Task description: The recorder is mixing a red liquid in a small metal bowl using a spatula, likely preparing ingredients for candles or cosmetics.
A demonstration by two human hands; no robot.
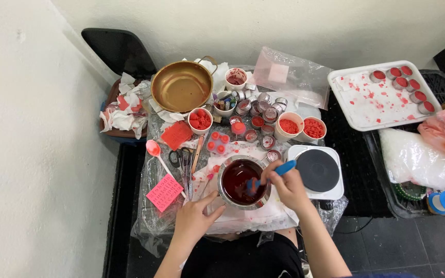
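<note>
Head view looks straight down on a low tabletop [153, 216] wrapped in clear plastic sheet and crowded with small things. Largest on it is a brass-coloured pan [181, 86] at the back, its inside bare. Off to the right, apart from the tabletop, a white tray [361, 110] spattered with red carries a cluster of small round tins filled with red along its far right corner. A white hot plate [319, 172] with a dark round top sits at the tabletop's right edge, just beside a steel pot [226, 198] that holds dark red liquid. The left hand [194, 219] rests against the pot's near left side, fingers curled loosely and thumb touching the rim, so it steadies rather than clasps. The right hand [287, 185] is closed around a blue-handled stirrer [279, 171], whose lower end dips into the liquid. Behind the pot stand white cups of red pieces [200, 120] and two more to the right [305, 127], with many small tins [256, 105] between them. Left of the pot lie a pink card [165, 192], a pair of scissors [177, 157] and a pink spoon [153, 149]. Crumpled, red-stained tissues [122, 110] pile at the far left.
</note>
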